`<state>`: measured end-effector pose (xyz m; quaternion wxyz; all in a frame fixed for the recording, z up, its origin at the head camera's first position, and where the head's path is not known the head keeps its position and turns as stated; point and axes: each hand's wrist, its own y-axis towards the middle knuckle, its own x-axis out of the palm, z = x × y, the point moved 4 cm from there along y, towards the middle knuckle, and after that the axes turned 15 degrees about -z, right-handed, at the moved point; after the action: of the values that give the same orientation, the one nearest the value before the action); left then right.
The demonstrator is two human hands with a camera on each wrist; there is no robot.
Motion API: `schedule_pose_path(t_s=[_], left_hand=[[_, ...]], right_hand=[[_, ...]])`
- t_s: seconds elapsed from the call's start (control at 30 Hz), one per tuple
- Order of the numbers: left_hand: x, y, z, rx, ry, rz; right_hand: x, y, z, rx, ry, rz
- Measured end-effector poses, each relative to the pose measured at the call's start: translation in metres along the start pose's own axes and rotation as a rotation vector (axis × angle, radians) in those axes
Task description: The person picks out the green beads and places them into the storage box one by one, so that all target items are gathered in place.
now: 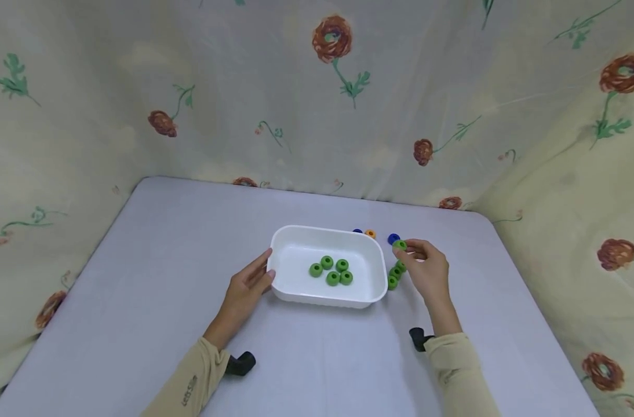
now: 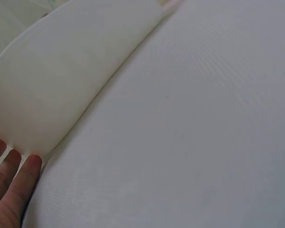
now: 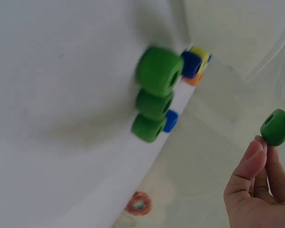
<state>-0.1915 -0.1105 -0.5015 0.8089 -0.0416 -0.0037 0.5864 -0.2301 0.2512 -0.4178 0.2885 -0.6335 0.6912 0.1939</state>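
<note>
My right hand (image 1: 429, 269) pinches a green bead (image 1: 399, 245) between thumb and fingertips, held just beyond the tray's right end. The same bead (image 3: 275, 127) shows its hole in the right wrist view. A white tray (image 1: 322, 299) sits mid-table with several green beads (image 1: 333, 278) spread on its floor. My left hand (image 1: 246, 288) holds the tray's left end, thumb at the rim; in the left wrist view its fingertips (image 2: 34, 161) touch the outer wall. Three green beads (image 3: 154, 103) stand in a row beside the tray's right end.
Past the tray's right rear corner lie blue beads (image 1: 393, 238), an orange bead (image 1: 370, 233) and a yellow bead (image 3: 198, 51). A pale cloth covers the table (image 1: 192, 231). Flower-patterned curtains (image 1: 296, 87) hang behind and at the sides.
</note>
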Motion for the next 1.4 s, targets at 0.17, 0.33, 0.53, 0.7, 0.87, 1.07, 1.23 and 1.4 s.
schedule_pose_path(t_s=[0.17, 0.33, 0.53, 0.7, 0.87, 1.07, 1.23, 1.4], left_hand=[[-0.001, 0.001, 0.002, -0.002, 0.0, 0.004], [-0.001, 0.001, 0.0, -0.001, -0.013, -0.006], [-0.001, 0.002, -0.003, 0.006, -0.023, 0.001], [0.0, 0.002, -0.002, 0.009, -0.024, 0.0], [-0.001, 0.0, 0.0, 0.017, -0.02, -0.013], [-0.002, 0.0, 0.0, 0.012, -0.037, -0.018], [-0.001, -0.001, 0.0, 0.007, -0.037, -0.02], [0.0, -0.001, 0.001, 0.021, -0.031, -0.017]], right_hand=[[0.021, -0.006, -0.026, -0.105, -0.063, -0.088], [0.049, -0.011, -0.046, -0.22, -0.145, -0.188], [0.082, -0.011, -0.058, -0.26, -0.265, -0.326], [0.1, -0.012, -0.064, -0.284, -0.316, -0.409], [0.113, -0.014, -0.067, -0.325, -0.379, -0.444], [0.119, -0.015, -0.068, -0.357, -0.414, -0.45], [0.124, -0.015, -0.069, -0.352, -0.44, -0.47], [0.125, -0.013, -0.07, -0.333, -0.451, -0.469]])
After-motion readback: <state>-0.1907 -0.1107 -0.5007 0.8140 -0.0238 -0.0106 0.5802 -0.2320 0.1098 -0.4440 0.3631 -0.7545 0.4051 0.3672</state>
